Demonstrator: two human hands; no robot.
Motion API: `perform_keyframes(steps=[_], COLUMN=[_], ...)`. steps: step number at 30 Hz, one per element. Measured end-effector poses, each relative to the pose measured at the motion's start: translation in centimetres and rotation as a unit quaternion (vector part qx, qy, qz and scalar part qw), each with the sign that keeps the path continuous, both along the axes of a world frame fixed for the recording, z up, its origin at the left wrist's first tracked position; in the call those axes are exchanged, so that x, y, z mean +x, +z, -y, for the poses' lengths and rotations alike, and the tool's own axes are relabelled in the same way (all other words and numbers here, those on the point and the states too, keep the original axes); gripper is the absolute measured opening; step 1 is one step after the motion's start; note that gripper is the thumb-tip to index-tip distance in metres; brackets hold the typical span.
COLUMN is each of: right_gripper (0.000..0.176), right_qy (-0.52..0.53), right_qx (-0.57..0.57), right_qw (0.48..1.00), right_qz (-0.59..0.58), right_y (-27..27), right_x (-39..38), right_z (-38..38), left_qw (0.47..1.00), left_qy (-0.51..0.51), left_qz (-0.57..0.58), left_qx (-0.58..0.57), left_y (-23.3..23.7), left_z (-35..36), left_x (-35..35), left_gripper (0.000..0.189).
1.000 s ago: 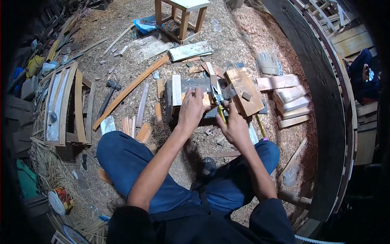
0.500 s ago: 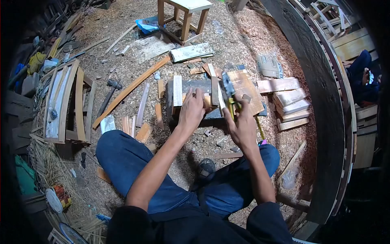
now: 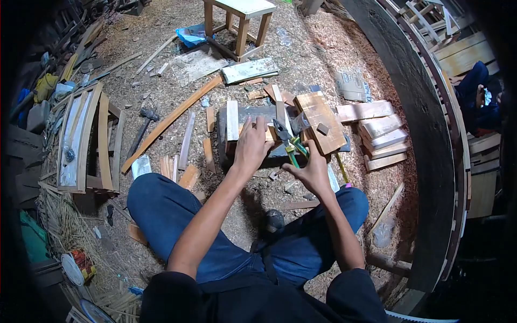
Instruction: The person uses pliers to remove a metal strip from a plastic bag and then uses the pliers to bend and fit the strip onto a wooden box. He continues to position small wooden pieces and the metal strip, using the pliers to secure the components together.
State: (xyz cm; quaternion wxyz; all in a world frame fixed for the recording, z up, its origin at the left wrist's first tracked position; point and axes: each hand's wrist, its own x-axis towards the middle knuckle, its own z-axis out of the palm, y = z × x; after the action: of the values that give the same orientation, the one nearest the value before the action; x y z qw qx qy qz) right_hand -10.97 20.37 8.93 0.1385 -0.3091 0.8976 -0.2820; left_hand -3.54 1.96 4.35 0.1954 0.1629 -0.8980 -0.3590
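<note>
My right hand [image 3: 314, 173] grips a pair of pliers [image 3: 291, 144] with green and yellow handles. The handles are spread, and the dark jaws point up and left toward the wooden frame. My left hand [image 3: 252, 144] is closed around the crosspiece of a small wooden frame [image 3: 232, 121], whose two uprights lie away from me. Under the frame is a dark work block [image 3: 254, 111]. Right of the pliers, a thick wooden board [image 3: 321, 123] lies on the block with a small dark square piece [image 3: 323, 129] on top.
Several cut boards [image 3: 383, 134] are stacked at the right, beside a long dark beam [image 3: 417, 91]. A hammer [image 3: 144, 126] and a long curved strip [image 3: 172, 124] lie left among shavings. A stool [image 3: 242, 13] stands ahead; a wooden frame [image 3: 89, 140] stands left. Another person [image 3: 476, 97] sits far right.
The pliers, blurred and upright near the board earlier, have moved left toward the frame with their handles spread. My right hand has turned and shifted slightly left and down. My left hand keeps its hold.
</note>
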Motion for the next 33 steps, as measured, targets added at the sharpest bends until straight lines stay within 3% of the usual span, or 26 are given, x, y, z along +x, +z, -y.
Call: perform_keyframes(steps=[1,2,5,8,10,12,13,14,16,18,20,21,22,24,28,30,31,32,33], right_gripper=[0.068,0.068,0.067,0.053,0.049,0.046,0.043,0.042,0.040,0.039,0.039,0.039,0.041,0.042,0.039,0.038,0.038,0.038,0.038], right_qy=[-0.031,-0.029,-0.024,-0.021,-0.038,-0.072,0.003,-0.004,0.073,0.057,-0.001,-0.031,0.012,0.054,0.089,0.002,-0.029,-0.003,0.017], right_qx=[-0.052,-0.052,0.036,-0.054,-0.131,-0.078,0.024,0.079,0.054,0.077,-0.082,-0.027,0.040,0.068,0.006,-0.102,-0.075,0.069,0.053], right_qw=[0.990,0.990,0.998,0.992,0.982,0.988,0.998,0.997,0.993,0.993,0.990,0.990,0.992,0.992,0.989,0.987,0.988,0.993,0.994], right_qz=[0.124,0.125,0.055,-0.109,-0.128,-0.115,-0.064,-0.026,-0.077,-0.069,-0.111,-0.136,-0.118,-0.094,-0.121,-0.124,-0.131,-0.095,-0.089], right_y=[0.5,0.8,2.4,3.9,4.0,1.5,1.2,1.5,4.4,5.7,5.3,3.9,1.8,1.5,5.0,5.0,2.5,1.1,1.3], right_x=[0.3,0.4,0.8,2.7,3.4,3.3,2.6,1.9,1.0,1.2,2.1,2.5,2.1,1.1,1.5,2.4,2.4,2.1,1.9], right_z=[0.2,0.3,0.1,0.2,0.1,0.5,0.3,-0.3,-0.6,-0.1,0.7,0.8,0.7,-0.6,0.0,1.1,1.1,0.6,0.1], left_qw=[1.000,1.000,1.000,1.000,1.000,1.000,1.000,1.000,1.000,1.000,0.999,0.999,0.999,0.999,0.999,0.999,0.999,0.999,0.999], left_qy=[0.001,0.002,0.004,-0.002,0.009,0.017,0.015,0.013,0.021,0.011,0.018,0.023,0.020,0.021,0.028,0.027,0.023,0.020,0.019], left_qz=[-0.007,-0.014,-0.002,0.005,-0.003,-0.015,-0.014,-0.014,-0.018,-0.013,-0.020,-0.028,-0.027,-0.023,-0.022,-0.021,-0.022,-0.024,-0.025], left_qx=[0.000,0.000,0.001,-0.002,0.001,0.001,-0.004,-0.013,-0.007,-0.016,-0.017,-0.019,-0.019,0.020,0.005,0.009,0.009,0.007,0.005], left_y=[-0.1,-0.3,0.0,-0.2,-0.7,-1.0,-1.1,-1.1,-0.8,-1.0,-1.3,-1.3,-0.9,0.1,-0.8,-1.0,-1.0,-0.8,-0.3], left_z=[0.0,0.0,0.0,0.1,-0.1,-0.2,-0.2,-0.1,-0.1,0.0,0.0,-0.2,-0.3,-0.3,-0.2,-0.3,-0.2,0.0,0.0], left_x=[-0.1,-0.1,0.0,-0.1,-0.4,-0.5,-0.5,-0.4,-0.1,-0.3,-0.6,-0.5,-0.3,0.0,-0.3,-0.3,-0.2,-0.2,0.0], left_gripper=[0.053,0.053,0.053,0.055,0.055,0.056,0.055,0.055,0.055,0.055,0.055,0.056,0.056,0.056,0.059,0.059,0.059,0.059,0.059])
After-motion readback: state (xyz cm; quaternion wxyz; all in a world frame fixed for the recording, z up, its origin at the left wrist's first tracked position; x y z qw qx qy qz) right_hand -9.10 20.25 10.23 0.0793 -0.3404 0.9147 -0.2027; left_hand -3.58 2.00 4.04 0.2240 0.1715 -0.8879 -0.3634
